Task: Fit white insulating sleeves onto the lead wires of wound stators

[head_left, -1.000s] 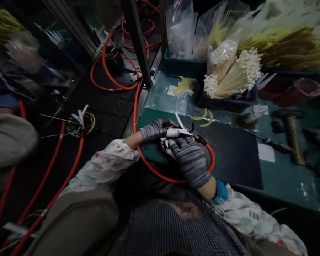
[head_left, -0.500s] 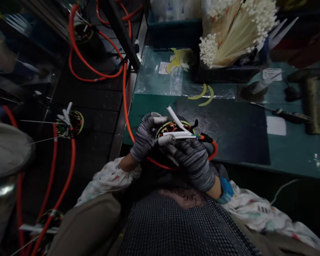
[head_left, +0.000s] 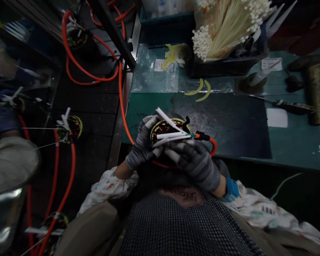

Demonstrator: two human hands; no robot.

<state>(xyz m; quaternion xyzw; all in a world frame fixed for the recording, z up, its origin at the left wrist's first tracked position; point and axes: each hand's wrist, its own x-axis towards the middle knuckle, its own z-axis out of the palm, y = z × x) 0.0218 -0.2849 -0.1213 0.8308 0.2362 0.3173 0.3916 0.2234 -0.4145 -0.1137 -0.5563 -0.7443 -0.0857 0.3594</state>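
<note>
A round motor stator (head_left: 160, 128) with dark windings and a yellow-green rim is held upright in front of me. My gloved left hand (head_left: 141, 144) is closed around its left side, thumb at the near edge. My gloved right hand (head_left: 196, 160) has its fingers curled together at the near right side, just under the white-sleeved wires (head_left: 173, 136); its fingertips are partly hidden. One more white sleeve (head_left: 166, 117) slants up to the left over the windings. Thin coloured wires lead from the sleeves into an orange cable (head_left: 213, 145), which loops behind my right hand.
A dark mat (head_left: 229, 124) covers part of the green bench (head_left: 296, 149). Yellow curved strips (head_left: 202, 90), a screwdriver (head_left: 290, 106) and a bin (head_left: 229, 67) of white-tipped strands lie beyond. At left hang other stators (head_left: 74, 128) with orange cables; a co-worker's gloved hand (head_left: 4, 119) is there.
My left thumb has come off the lowest white sleeve and dropped to the near edge; that sleeve now shows along its length. The view has shifted slightly. A co-worker's glove has come into view.
</note>
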